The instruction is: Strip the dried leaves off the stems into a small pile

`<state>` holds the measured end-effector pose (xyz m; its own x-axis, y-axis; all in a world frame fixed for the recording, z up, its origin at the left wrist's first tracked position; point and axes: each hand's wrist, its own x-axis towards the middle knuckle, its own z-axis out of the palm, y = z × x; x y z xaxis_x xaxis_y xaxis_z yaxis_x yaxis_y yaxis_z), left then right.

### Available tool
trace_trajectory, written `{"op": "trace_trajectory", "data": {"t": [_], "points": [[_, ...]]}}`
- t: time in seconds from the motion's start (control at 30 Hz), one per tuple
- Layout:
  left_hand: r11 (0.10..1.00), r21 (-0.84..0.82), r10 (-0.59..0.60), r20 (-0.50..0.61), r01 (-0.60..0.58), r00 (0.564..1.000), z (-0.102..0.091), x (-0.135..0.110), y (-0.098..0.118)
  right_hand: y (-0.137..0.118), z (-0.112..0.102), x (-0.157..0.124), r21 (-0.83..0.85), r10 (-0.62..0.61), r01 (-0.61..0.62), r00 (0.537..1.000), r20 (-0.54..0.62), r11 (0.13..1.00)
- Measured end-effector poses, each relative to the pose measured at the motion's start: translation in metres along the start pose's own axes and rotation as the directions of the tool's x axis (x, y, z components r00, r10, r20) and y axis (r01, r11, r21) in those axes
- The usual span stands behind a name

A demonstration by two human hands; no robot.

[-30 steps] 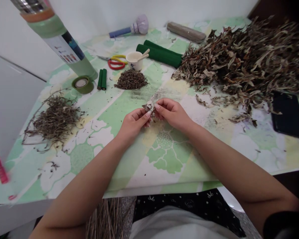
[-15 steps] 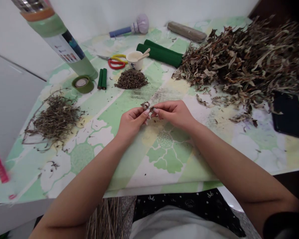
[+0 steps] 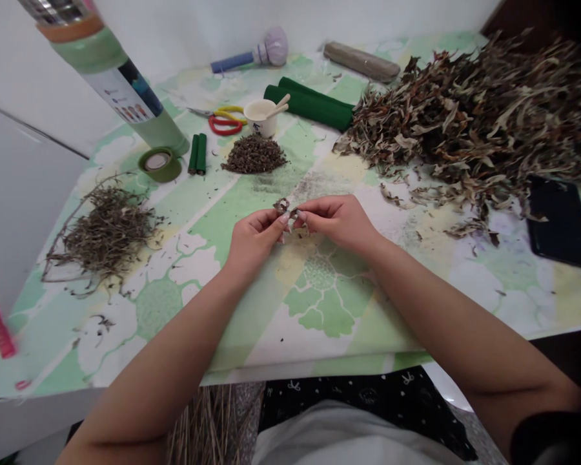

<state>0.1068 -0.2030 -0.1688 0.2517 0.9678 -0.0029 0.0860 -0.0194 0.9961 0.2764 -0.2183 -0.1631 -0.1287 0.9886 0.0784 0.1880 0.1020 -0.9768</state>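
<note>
My left hand [image 3: 255,239] and my right hand [image 3: 336,219] meet above the middle of the green patterned table cover [image 3: 329,310]. Both pinch one small dried leaf piece [image 3: 283,206] between thumb and fingertips. A small heap of crumbled dark bits [image 3: 254,155] lies just beyond my hands. A big pile of dried leaves [image 3: 469,123] fills the far right. A heap of thin bare stems [image 3: 101,232] lies on the left.
A tall green bottle [image 3: 116,77] stands at the back left beside a green tape roll [image 3: 159,163] and two short green sticks [image 3: 198,154]. Scissors [image 3: 223,120], a white cup [image 3: 261,116], green rolls [image 3: 314,105] and a black phone [image 3: 559,223] are also on the table.
My hands have shifted slightly nearer and turned the leaf piece between the fingertips. Everything else on the table is where it was.
</note>
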Motion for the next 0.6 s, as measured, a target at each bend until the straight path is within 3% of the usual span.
{"op": "trace_trajectory", "data": {"t": [0.4, 0.6], "points": [[1.0, 0.005, -0.002, 0.004, 0.002, 1.0, 0.0001, -0.0005, 0.0003, -0.0005, 0.0011, 0.0011, 0.075, 0.047, -0.045, 0.998, -0.033, 0.996], [0.999, 0.033, -0.012, 0.003, 0.012, 1.0, 0.0004, -0.0013, 0.0006, 0.0011, 0.0004, 0.0016, 0.114, 0.026, -0.03, 0.999, 0.038, 0.993]]}}
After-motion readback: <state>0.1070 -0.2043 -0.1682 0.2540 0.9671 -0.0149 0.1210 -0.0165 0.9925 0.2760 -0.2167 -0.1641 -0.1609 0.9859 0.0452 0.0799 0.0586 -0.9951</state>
